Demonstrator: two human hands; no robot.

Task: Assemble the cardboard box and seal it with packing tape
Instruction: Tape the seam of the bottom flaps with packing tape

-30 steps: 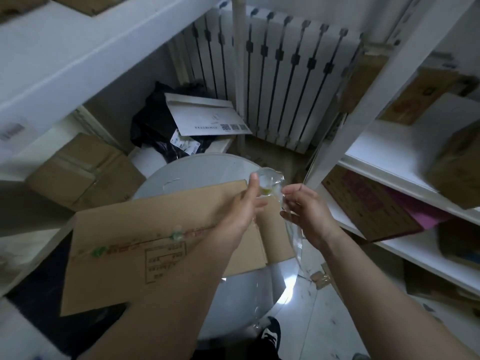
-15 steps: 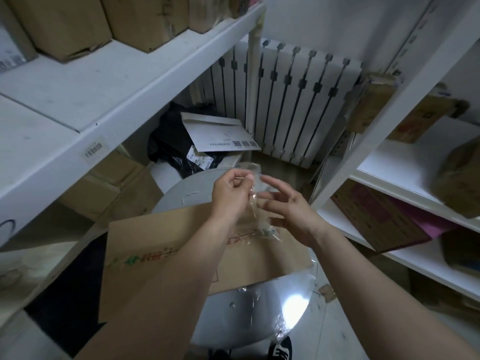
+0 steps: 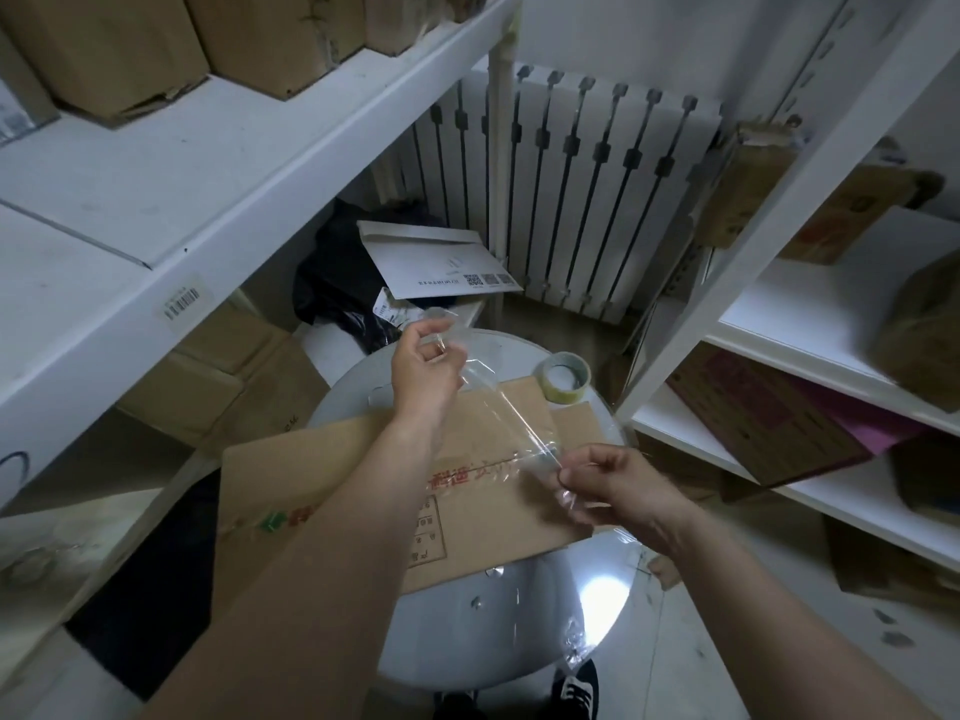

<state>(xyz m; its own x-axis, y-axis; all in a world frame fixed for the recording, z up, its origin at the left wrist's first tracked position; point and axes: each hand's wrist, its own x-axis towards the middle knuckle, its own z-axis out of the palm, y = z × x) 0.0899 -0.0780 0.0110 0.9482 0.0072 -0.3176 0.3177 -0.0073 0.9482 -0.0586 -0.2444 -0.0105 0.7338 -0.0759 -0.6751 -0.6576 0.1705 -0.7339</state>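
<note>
L hand (image 3: 423,368) & R hand (image 3: 618,491) each pinch one end of the crumpled clear tape strip (image 3: 511,423), stretched btwn them far-left to near-right, above the flat brown cardboard box (image 3: 280,475) on round white table (image 3: 467,631); R hand lower, nearer box.

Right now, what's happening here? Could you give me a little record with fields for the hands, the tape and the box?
Left grip: left hand pinches the upper end of the clear tape strip
Right grip: right hand pinches its lower end
Strip: stretched between both hands, above the cardboard box
Box: flat, not yet assembled, lying on the round table
Roll: tape roll sits on the table by the box's far edge, untouched
</note>
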